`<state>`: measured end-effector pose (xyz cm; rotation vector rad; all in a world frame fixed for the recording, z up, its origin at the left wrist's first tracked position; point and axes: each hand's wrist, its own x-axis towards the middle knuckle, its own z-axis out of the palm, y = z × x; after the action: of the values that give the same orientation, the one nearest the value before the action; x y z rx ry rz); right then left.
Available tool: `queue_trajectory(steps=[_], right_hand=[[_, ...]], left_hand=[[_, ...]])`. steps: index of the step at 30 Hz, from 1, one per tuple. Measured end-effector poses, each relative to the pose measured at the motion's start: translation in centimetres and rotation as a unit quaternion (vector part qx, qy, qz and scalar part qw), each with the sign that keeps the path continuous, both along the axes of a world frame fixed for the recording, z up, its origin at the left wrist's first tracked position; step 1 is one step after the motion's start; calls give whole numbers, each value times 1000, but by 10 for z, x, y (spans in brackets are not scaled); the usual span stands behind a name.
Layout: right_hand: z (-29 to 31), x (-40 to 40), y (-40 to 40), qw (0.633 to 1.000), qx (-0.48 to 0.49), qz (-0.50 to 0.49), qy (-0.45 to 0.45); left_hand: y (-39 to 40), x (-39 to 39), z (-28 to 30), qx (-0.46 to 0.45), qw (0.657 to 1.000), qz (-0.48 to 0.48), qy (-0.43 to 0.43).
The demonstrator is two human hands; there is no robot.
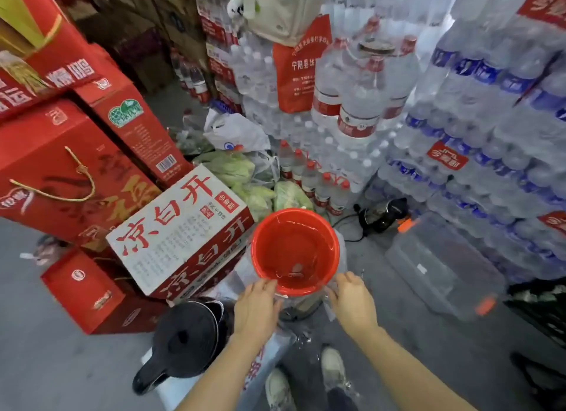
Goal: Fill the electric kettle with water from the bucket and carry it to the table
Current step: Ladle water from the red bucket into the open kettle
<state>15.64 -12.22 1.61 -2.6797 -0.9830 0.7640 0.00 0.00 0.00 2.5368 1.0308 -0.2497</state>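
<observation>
- The round red plastic bucket (295,251), holding shallow clear water, is shown standing on the floor beside a white carton printed with red characters (180,230).
- The left hand (255,311) is laid at the near-left rim of the bucket; whether its curled fingers are closed on the rim or on the clear plastic film beneath cannot be told.
- The right hand (352,303) is placed at the near-right rim, its fingers bent around crumpled clear plastic film (332,306); a firm grasp cannot be confirmed.
- The black lidded electric kettle (183,340) is seen on a pale surface just left of the left forearm, near the bucket but apart from it, with its lid apparently down.
- The step in hand is judged to be the taking hold of the bucket for pouring.
- Both hands are best set opposite each other on the rim, the kettle lid opened first, and the bucket tilted slowly, since shallow water runs suddenly to the lip.
- Wet patches on the grey concrete floor (398,288) suggest that spills should be guarded against.
</observation>
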Motion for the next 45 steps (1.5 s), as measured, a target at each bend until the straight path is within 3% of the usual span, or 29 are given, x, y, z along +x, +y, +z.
queue_trajectory(steps=[5,8,14,18,20,23,29,36,45], right_hand=[[-26,19,44,990,-36,-66,121],[-42,33,70,974,-66,-117,180],[-49,48,110,909,-117,-171,363],[-55,46,116,885,-121,-225,389],[-63,42,112,892,-80,-244,372],[-67,35,99,912,4,-240,333],[-60,28,55,877,124,-262,383],[-47,18,9,833,211,-301,414],[1,0,-10,813,291,-279,421]], left_hand=[[3,25,-31,-47,985,158,42],[-3,34,-50,-46,980,193,28],[-6,42,-59,-51,973,222,38],[-6,37,-54,-50,975,216,33],[-5,29,-45,-33,978,203,41],[4,7,-29,40,986,154,56],[34,-54,1,153,980,115,49],[38,-113,0,120,979,113,121],[39,-131,30,132,985,109,31]])
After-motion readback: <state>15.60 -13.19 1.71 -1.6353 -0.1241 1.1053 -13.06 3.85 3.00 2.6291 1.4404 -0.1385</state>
